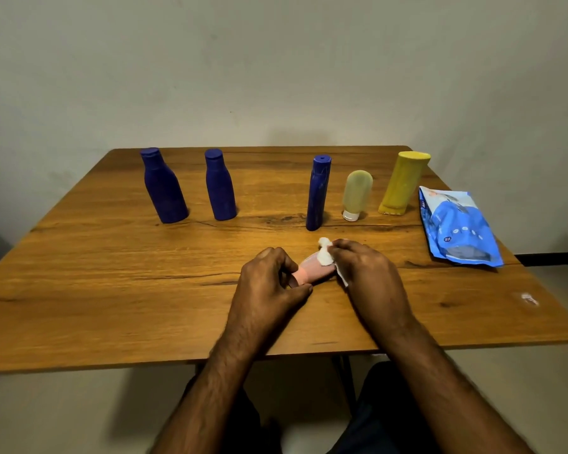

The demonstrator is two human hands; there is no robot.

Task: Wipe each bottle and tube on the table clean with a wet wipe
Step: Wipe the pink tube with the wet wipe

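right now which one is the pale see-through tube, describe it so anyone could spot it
On the wooden table, look along the back row towards the blue wipes pack. The translucent yellowish tube stands between the slim blue bottle and the yellow bottle, alone resting on a white cap.

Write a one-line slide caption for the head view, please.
Left hand holds a pink tube while right hand rubs it with a wet wipe.

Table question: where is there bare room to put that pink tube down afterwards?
Bare wood lies between the second blue bottle and the slim blue bottle, and along the near left edge of the table. It is crowded from the slim bottle rightward to the wipes pack.
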